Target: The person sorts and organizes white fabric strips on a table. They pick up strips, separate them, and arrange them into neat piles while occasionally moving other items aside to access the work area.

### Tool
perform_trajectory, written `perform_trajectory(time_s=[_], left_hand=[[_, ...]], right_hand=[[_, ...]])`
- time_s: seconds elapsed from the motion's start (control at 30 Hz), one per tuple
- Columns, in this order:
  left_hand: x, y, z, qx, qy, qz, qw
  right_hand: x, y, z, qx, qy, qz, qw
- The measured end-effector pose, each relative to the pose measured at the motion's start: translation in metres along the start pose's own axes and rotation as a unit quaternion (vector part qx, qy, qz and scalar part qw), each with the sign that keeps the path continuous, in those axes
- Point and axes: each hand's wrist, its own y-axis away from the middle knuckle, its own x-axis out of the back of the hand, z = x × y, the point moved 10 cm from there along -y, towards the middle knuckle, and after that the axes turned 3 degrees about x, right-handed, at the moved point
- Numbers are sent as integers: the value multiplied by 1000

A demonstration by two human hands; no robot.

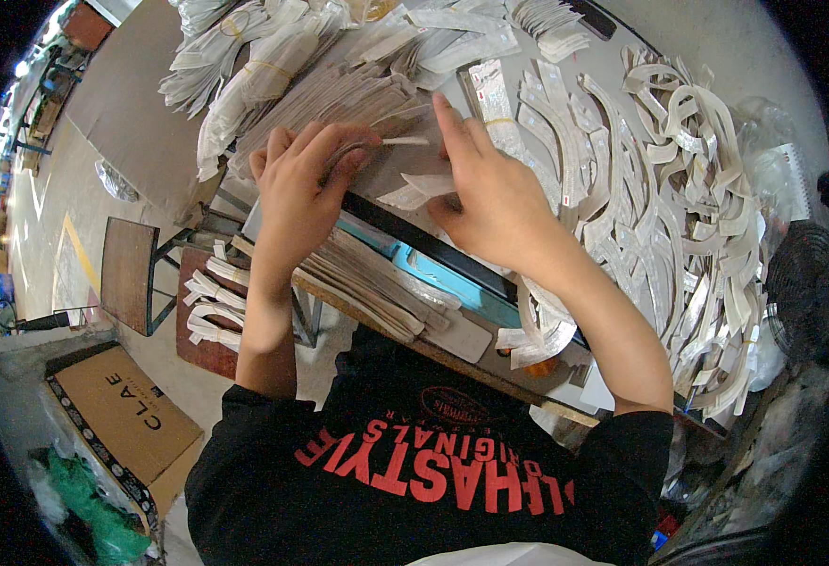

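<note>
My left hand point(303, 184) is closed, thumb against curled fingers, pinching a thin pale strip point(403, 141) whose end sticks out to the right. Across from it, my right hand point(499, 203) is open, with the index finger stretched away from me and the thumb apart. By that thumb lies a short whitish strip piece point(416, 191); whether they touch I cannot tell. Both hands are over the near edge of a grey table. Just beyond the left hand spreads a flat stack of pale, clear-wrapped strips point(325, 99).
Rubber-banded strip bundles point(262, 80) lie at the far left. Many curled strips point(702, 179) cover the table's right side. Below the tabletop, a shelf holds more long strips point(367, 288) and a blue tray point(457, 281). A wooden stool point(130, 274) and cardboard box point(127, 415) stand left.
</note>
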Motion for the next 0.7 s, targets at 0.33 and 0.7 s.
perform_trajectory(time_s=[0.33, 0.7], left_hand=[[-1, 1, 1, -6, -8, -15, 1000], [4, 0, 5, -16, 21, 21, 999]], right_hand=[[0, 0, 2, -7, 19, -9, 1000], [2, 3, -1, 18, 5, 0, 1000]])
